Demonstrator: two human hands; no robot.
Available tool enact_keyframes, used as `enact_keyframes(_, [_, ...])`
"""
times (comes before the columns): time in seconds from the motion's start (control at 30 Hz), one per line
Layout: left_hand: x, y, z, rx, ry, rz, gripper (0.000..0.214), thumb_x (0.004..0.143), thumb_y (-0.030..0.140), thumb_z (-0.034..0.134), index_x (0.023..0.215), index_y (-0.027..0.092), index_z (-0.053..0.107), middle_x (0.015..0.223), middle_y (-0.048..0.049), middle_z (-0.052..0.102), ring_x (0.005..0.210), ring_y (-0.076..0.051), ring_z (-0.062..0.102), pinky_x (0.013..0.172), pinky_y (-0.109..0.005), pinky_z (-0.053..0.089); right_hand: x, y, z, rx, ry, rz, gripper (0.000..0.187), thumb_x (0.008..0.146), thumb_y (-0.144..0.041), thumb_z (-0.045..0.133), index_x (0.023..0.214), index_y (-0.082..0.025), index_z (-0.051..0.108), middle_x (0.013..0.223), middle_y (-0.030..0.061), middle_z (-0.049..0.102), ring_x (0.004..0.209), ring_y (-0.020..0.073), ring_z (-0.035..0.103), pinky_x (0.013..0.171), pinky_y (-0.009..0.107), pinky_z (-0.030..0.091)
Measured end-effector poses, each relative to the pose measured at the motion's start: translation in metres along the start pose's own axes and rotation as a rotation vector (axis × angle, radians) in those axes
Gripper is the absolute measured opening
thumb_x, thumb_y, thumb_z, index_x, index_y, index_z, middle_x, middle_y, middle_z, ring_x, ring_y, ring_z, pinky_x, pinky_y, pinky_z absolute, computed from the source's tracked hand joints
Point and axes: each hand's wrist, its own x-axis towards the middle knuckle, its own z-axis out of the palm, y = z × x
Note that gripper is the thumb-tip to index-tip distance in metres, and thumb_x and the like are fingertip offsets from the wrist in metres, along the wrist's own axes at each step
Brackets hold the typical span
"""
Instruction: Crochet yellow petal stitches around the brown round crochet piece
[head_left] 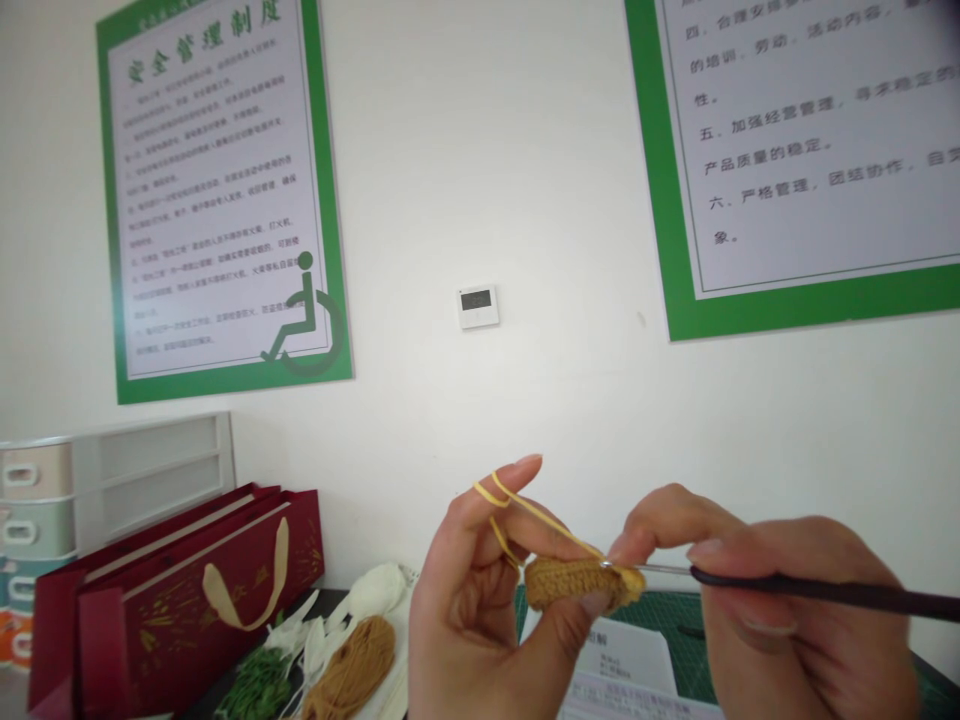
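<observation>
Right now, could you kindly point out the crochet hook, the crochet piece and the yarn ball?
crochet hook (817, 590), head view, on its dark handle
crochet piece (577, 585), head view, on its middle
yarn ball (349, 670), head view, on its upper side

We lose right hand (802, 620) at bottom edge, hook (825, 590) handle past right edge. Hook tip seemingly buried in crochet piece (577, 585). Paper (622, 655) print too small for us; wall display (477, 300) unreadable.
</observation>
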Motion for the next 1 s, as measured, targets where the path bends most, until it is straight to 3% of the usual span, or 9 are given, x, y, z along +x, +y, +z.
enact_keyframes(0.1, [0.0, 0.001, 0.001, 0.001, -0.009, -0.005, 0.064, 0.078, 0.002, 0.08, 0.131, 0.034, 0.064, 0.082, 0.0015, 0.072, 0.077, -0.016, 0.068, 0.071, -0.026, 0.059, 0.001, 0.0, -0.006, -0.043, -0.025, -0.076, 0.013, 0.099, -0.02, 0.057, 0.107, -0.025, 0.065, 0.091, 0.0022, 0.076, 0.082, 0.0208, 0.071, 0.064, 0.037, 0.055])
enact_keyframes(0.2, [-0.002, 0.002, 0.002, -0.009, -0.001, -0.003, 0.063, 0.078, 0.002, 0.079, 0.13, 0.034, 0.065, 0.081, 0.0015, 0.072, 0.077, -0.016, 0.068, 0.071, -0.026, 0.059, 0.004, 0.0, -0.021, -0.166, -0.268, -0.191, 0.025, 0.098, -0.016, 0.057, 0.12, -0.025, 0.064, 0.104, 0.0053, 0.076, 0.089, 0.0228, 0.071, 0.067, 0.04, 0.057])
enact_keyframes(0.37, [-0.003, 0.002, 0.004, -0.055, 0.038, -0.091, 0.064, 0.076, 0.003, 0.081, 0.13, 0.033, 0.064, 0.082, 0.0022, 0.069, 0.073, -0.014, 0.067, 0.065, -0.023, 0.057, 0.008, 0.002, -0.036, -0.358, -0.404, -0.416, 0.057, 0.075, 0.008, 0.057, 0.125, -0.019, 0.062, 0.115, 0.0075, 0.076, 0.095, 0.0242, 0.069, 0.077, 0.046, 0.056])
enact_keyframes(0.57, [0.0, 0.006, 0.002, -0.157, 0.053, -0.198, 0.065, 0.07, 0.011, 0.09, 0.128, 0.027, 0.066, 0.077, 0.001, 0.07, 0.068, -0.014, 0.066, 0.062, -0.022, 0.056, -0.001, 0.015, -0.02, -0.304, -0.201, -0.479, 0.047, 0.079, 0.008, 0.06, 0.119, -0.015, 0.067, 0.108, 0.0088, 0.075, 0.088, 0.0226, 0.067, 0.068, 0.04, 0.055])
enact_keyframes(0.77, [0.005, 0.006, 0.0, -0.318, 0.03, -0.294, 0.084, 0.064, 0.006, 0.092, 0.139, 0.026, 0.059, 0.071, 0.0046, 0.069, 0.066, -0.013, 0.066, 0.061, -0.022, 0.057, -0.003, 0.03, -0.005, -0.124, -0.052, -0.32, 0.018, 0.087, -0.006, 0.066, 0.096, -0.022, 0.07, 0.091, 0.0036, 0.065, 0.078, 0.0195, 0.063, 0.065, 0.041, 0.054])
enact_keyframes(0.9, [0.006, 0.005, 0.003, -0.319, 0.042, -0.296, 0.085, 0.063, 0.005, 0.091, 0.139, 0.022, 0.057, 0.069, 0.005, 0.069, 0.066, -0.012, 0.066, 0.062, -0.02, 0.056, -0.005, 0.029, 0.0, -0.311, 0.029, -0.443, 0.019, 0.085, -0.008, 0.07, 0.092, -0.026, 0.074, 0.082, 0.002, 0.066, 0.067, 0.0165, 0.06, 0.056, 0.035, 0.052])
enact_keyframes(1.0, [0.005, 0.007, 0.006, -0.213, 0.125, -0.248, 0.094, 0.069, 0.006, 0.089, 0.149, 0.028, 0.045, 0.07, 0.0055, 0.069, 0.065, -0.013, 0.065, 0.059, -0.021, 0.056, -0.01, 0.023, 0.002, -0.42, 0.034, -0.444, 0.019, 0.087, -0.014, 0.071, 0.101, -0.025, 0.075, 0.078, 0.0035, 0.069, 0.066, 0.019, 0.061, 0.057, 0.038, 0.053])
